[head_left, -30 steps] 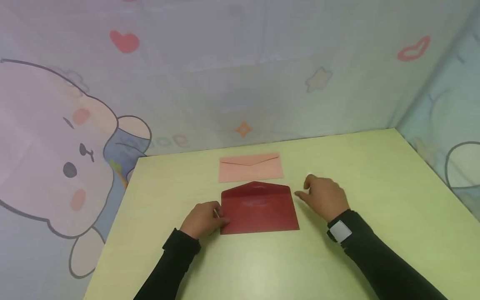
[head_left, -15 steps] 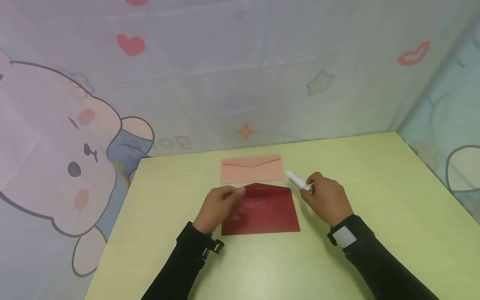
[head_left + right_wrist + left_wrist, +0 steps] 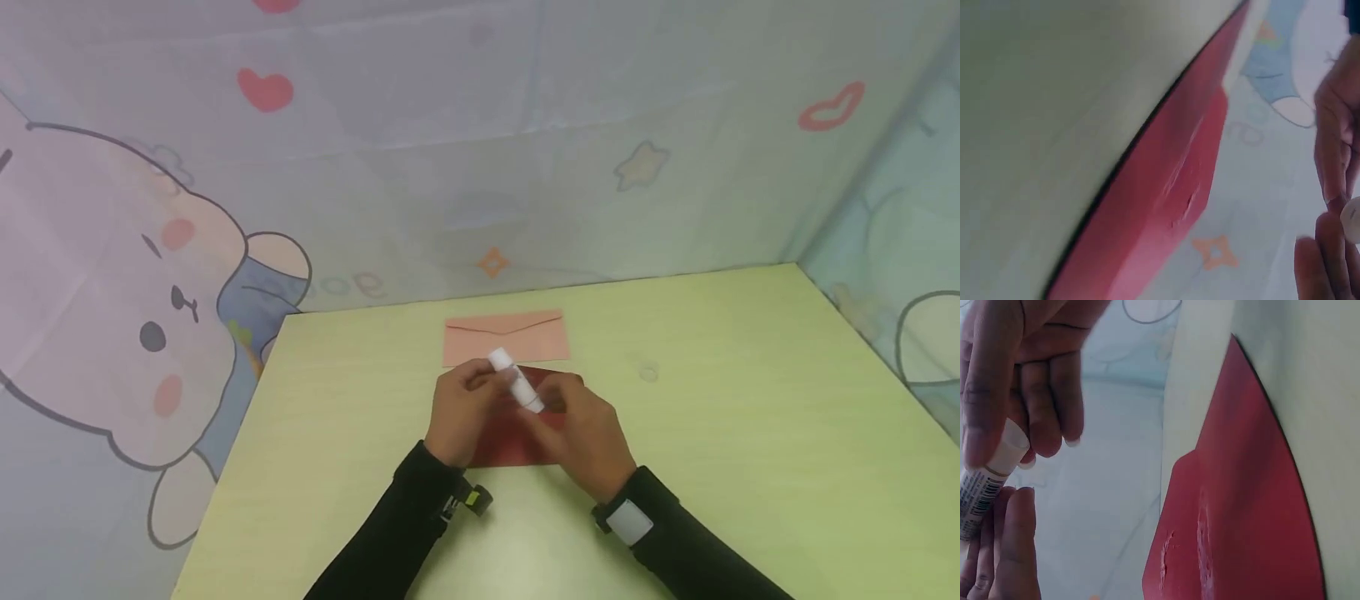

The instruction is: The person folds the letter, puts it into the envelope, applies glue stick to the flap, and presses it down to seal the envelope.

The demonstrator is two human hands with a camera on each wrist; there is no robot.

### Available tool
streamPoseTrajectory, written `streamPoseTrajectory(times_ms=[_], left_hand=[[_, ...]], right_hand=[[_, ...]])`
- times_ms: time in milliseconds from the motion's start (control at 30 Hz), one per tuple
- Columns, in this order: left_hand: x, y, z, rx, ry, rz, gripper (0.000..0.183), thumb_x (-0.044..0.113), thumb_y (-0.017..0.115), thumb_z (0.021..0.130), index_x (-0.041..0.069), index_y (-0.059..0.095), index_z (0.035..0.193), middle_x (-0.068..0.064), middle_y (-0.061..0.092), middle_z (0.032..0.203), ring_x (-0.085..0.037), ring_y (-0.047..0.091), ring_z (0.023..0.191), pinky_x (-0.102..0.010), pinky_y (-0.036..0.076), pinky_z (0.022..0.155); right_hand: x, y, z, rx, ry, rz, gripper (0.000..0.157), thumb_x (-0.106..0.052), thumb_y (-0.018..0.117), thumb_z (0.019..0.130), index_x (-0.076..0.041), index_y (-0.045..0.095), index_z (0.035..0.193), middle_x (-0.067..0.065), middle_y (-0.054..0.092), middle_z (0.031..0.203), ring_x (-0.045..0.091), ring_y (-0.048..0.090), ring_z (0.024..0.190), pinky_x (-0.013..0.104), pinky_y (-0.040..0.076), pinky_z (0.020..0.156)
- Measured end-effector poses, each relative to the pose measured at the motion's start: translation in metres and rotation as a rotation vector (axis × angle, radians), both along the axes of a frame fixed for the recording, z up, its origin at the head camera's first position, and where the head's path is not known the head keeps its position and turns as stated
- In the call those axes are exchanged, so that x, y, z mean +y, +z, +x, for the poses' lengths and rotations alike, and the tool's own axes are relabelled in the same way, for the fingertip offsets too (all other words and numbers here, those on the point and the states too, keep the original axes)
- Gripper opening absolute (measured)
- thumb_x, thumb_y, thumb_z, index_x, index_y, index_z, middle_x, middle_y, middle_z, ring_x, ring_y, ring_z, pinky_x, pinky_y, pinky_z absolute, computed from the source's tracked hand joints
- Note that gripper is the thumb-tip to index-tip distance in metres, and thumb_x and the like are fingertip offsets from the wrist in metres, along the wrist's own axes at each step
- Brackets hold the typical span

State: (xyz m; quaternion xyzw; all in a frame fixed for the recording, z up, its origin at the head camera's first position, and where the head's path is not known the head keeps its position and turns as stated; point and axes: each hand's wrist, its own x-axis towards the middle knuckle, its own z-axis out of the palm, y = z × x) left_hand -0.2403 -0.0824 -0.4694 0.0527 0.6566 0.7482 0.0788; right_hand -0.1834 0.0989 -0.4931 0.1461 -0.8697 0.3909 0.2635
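Over the red paper envelope [image 3: 510,442], left hand [image 3: 461,412] now joins right hand [image 3: 591,433], both gripping that white plastic tube [image 3: 519,385], so envelope's unheld.

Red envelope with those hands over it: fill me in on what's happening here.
A person holds a small white tube between their left hand and right hand. Below it, the red envelope lies on the table with its flap open and shiny streaks near the fold. A pink envelope lies just beyond, its flap folded down.
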Motion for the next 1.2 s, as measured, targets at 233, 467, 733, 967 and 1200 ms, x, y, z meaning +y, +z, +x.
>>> streamPoseTrajectory(times_ms=[233, 467, 733, 967, 1200], left_hand=[[-0.007, 0.005, -0.002, 0.095, -0.130, -0.003, 0.032, -0.001, 0.068, 0.109, -0.016, 0.070, 0.137, -0.017, 0.086, 0.119, -0.004, 0.079, 0.102, -0.025, 0.066, 0.091], [-0.008, 0.005, -0.002, 0.115, -0.256, 0.039, 0.036, -0.004, 0.061, 0.112, -0.019, 0.061, 0.145, 0.010, 0.087, 0.114, -0.002, 0.079, 0.109, -0.027, 0.065, 0.098], [0.001, 0.006, 0.009, 0.116, 0.035, -0.123, 0.023, 0.015, 0.091, 0.095, 0.008, 0.070, 0.102, 0.005, 0.077, 0.089, -0.009, 0.076, 0.086, -0.029, 0.068, 0.080], [-0.003, 0.009, 0.010, 0.121, 0.044, -0.141, 0.022, 0.014, 0.088, 0.098, 0.005, 0.069, 0.105, 0.002, 0.076, 0.091, -0.008, 0.075, 0.087, -0.028, 0.068, 0.082], [-0.008, 0.009, 0.005, 0.125, -0.117, -0.029, 0.028, -0.003, 0.070, 0.107, -0.013, 0.070, 0.133, -0.014, 0.086, 0.116, -0.004, 0.078, 0.101, -0.026, 0.066, 0.091]], right_hand=[[0.015, -0.008, -0.011, -0.442, 0.402, -0.593, 0.027, -0.002, 0.069, 0.111, 0.001, 0.051, 0.132, 0.009, 0.079, 0.128, 0.007, 0.080, 0.111, 0.029, 0.068, 0.098], [0.020, -0.030, -0.018, -0.653, 0.828, -1.076, 0.018, -0.010, 0.049, 0.121, -0.023, 0.055, 0.132, -0.005, 0.073, 0.126, 0.008, 0.080, 0.108, 0.031, 0.068, 0.100], [0.002, -0.007, -0.007, -0.295, 0.132, -0.250, 0.043, -0.020, 0.095, 0.094, -0.009, 0.061, 0.118, 0.006, 0.078, 0.111, 0.011, 0.075, 0.096, 0.027, 0.063, 0.084], [-0.002, -0.006, -0.009, -0.339, 0.148, -0.362, 0.043, -0.011, 0.092, 0.096, -0.006, 0.058, 0.121, 0.006, 0.081, 0.108, 0.014, 0.082, 0.096, 0.030, 0.069, 0.087], [0.014, -0.016, -0.016, -0.665, 0.683, -0.940, 0.021, -0.009, 0.059, 0.118, -0.015, 0.046, 0.133, -0.009, 0.081, 0.111, 0.005, 0.073, 0.082, 0.025, 0.066, 0.085]])
